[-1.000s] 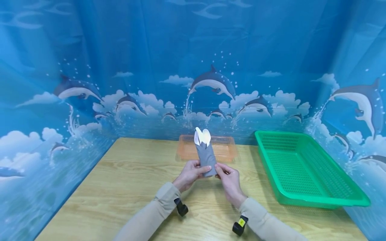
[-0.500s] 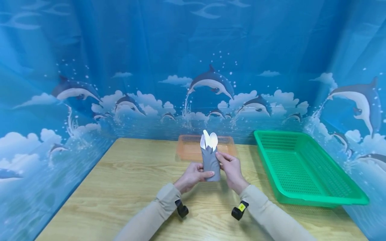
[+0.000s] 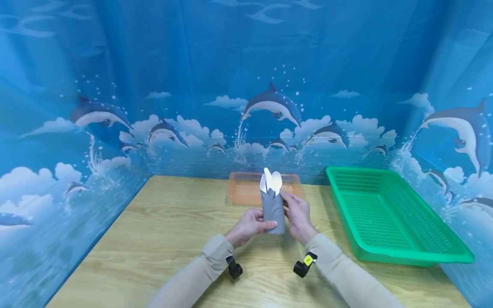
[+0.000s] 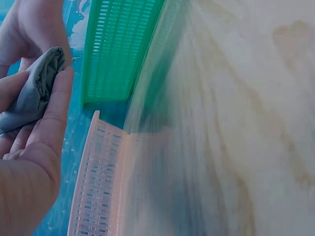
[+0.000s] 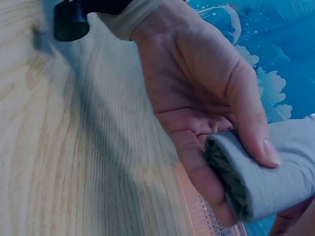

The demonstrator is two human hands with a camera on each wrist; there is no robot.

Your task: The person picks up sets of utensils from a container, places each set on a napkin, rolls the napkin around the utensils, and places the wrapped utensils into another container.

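A grey napkin [image 3: 273, 212] is rolled into an upright sleeve above the table, with white cutlery standing out of its top. A spoon [image 3: 277, 183] is on the right, a knife [image 3: 268, 177] in the middle and a fork [image 3: 263, 183] on the left. My left hand [image 3: 248, 227] grips the lower end, thumb across the front; in the right wrist view this left hand [image 5: 197, 93] holds the roll's folded bottom. My right hand [image 3: 298, 217] pinches the upper right edge of the napkin near the spoon; its fingertips are partly hidden.
An orange perforated basket [image 3: 242, 193] stands at the table's back edge, behind the napkin roll. A large green basket [image 3: 356, 239] is on the right. The wooden table [image 3: 165, 222] meets a blue dolphin-print curtain [image 3: 215, 51] at the back and sides.
The napkin roll has shifted right and slightly down, and turned more upright. My right hand has moved from its bottom corner up to the upper right edge. The left hand keeps its grip.
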